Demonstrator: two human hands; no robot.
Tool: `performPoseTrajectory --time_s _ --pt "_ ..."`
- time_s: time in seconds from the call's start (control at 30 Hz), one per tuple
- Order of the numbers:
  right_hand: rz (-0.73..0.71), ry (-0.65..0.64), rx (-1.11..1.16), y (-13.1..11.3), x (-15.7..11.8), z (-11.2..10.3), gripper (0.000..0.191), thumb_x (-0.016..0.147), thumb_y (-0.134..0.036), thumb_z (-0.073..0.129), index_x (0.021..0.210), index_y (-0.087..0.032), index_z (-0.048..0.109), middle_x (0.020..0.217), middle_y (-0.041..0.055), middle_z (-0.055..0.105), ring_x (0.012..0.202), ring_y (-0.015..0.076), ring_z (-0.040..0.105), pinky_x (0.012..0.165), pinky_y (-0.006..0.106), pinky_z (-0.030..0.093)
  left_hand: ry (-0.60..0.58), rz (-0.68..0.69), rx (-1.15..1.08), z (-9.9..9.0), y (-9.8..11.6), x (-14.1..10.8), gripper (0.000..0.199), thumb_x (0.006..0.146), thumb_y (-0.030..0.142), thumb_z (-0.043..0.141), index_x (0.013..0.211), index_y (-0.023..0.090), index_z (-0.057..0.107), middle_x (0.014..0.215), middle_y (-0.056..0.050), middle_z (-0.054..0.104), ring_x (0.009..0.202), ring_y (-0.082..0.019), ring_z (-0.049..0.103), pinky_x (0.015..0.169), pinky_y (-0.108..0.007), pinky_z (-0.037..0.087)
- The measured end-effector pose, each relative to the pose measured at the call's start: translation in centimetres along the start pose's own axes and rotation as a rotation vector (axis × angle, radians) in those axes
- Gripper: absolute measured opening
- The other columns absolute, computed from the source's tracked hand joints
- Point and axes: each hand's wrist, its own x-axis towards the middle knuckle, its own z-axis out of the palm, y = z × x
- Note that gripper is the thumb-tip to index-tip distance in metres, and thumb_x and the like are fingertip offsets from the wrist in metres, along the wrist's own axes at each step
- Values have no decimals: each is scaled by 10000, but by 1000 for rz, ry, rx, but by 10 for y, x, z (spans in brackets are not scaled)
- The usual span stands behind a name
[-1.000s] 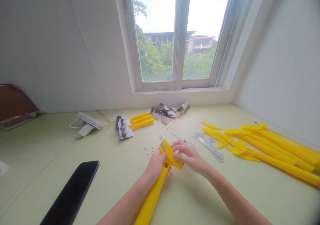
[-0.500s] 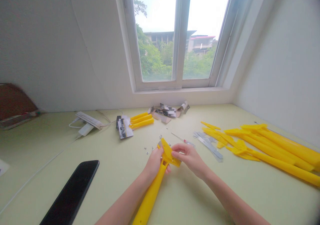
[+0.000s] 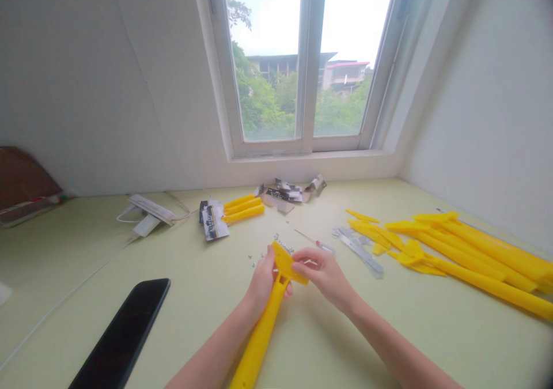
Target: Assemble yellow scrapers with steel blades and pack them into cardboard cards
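A yellow long-handled scraper (image 3: 261,331) slants up from the bottom edge, its wide head at the far end. Wrapped round the neck and left side of that head is my left hand (image 3: 262,279), with some fingertips showing underneath. My right hand (image 3: 317,268) pinches the head's right part between thumb and fingers; whether a small piece sits under the fingertips is hidden. Just beyond the head lie several small screws (image 3: 279,240). A screwdriver (image 3: 317,242) with a clear and red handle rests behind my right hand.
At right are yellow scraper parts (image 3: 470,250) and grey blades (image 3: 360,249). Yellow handles with card labels (image 3: 215,222) and torn packaging (image 3: 285,195) lie at the back. A black phone (image 3: 125,331) is at left front, a power strip (image 3: 151,209) with cords behind it.
The scraper head has turned slightly in my hands, and the grey edge at its upper left no longer shows. Both hands keep their hold. The view has shifted a little.
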Motion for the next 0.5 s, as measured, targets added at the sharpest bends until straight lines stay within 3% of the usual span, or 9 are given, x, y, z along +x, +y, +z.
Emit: performPoseTrajectory --time_s 0.33,0.5 --pt "-81 64 -38 3 -3 7 177 705 -193 587 864 -172 662 834 52 636 770 165 579 705 304 494 -2 -18 -7 4 7 -6 509 784 589 293 710 131 502 448 7 508 326 -101 485 329 -189 350" --pt "-101 53 -55 5 -3 7 157 721 -206 575 837 -174 675 808 57 622 759 168 580 681 302 496 2 32 63 3 5 -3 300 790 423 404 735 139 483 483 15 527 335 -102 488 322 -190 346"
